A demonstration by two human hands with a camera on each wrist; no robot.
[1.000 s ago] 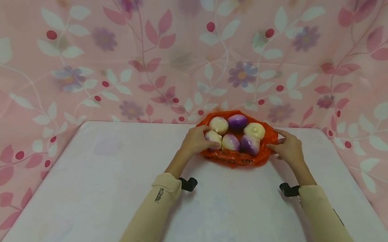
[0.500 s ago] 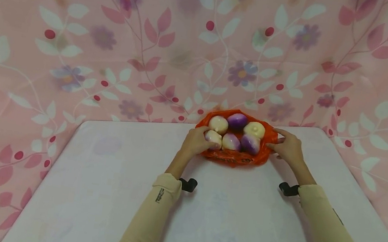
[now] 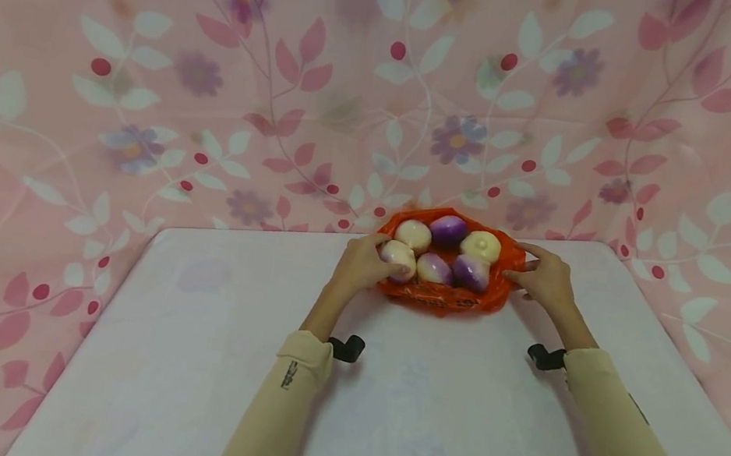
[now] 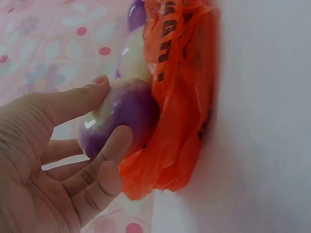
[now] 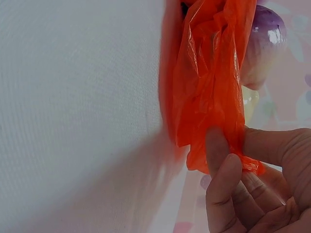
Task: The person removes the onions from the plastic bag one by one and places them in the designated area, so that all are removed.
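Observation:
An orange-red plastic bag (image 3: 443,296) with dark print lies with its mouth spread, holding several glossy purple-and-white turnips (image 3: 448,230). My left hand (image 3: 363,261) grips the front-left turnip (image 4: 121,114) between thumb and fingers, at the bag's left rim. In the left wrist view that turnip bulges past the bag (image 4: 177,97), its purple side towards the fingers. On the other side, my right hand (image 3: 545,278) pinches the bag's right edge; in the right wrist view the thumb and fingers hold thin folded plastic (image 5: 214,97). Part of the fingertips is hidden by the bag.
The bag sits near the back edge of a white-covered table (image 3: 236,335). Behind it hangs a pink floral cloth (image 3: 328,96), which also runs down both sides.
My left hand and forearm have shifted slightly left, and the gripped turnip has moved a little left with them. The right hand keeps its place on the bag.

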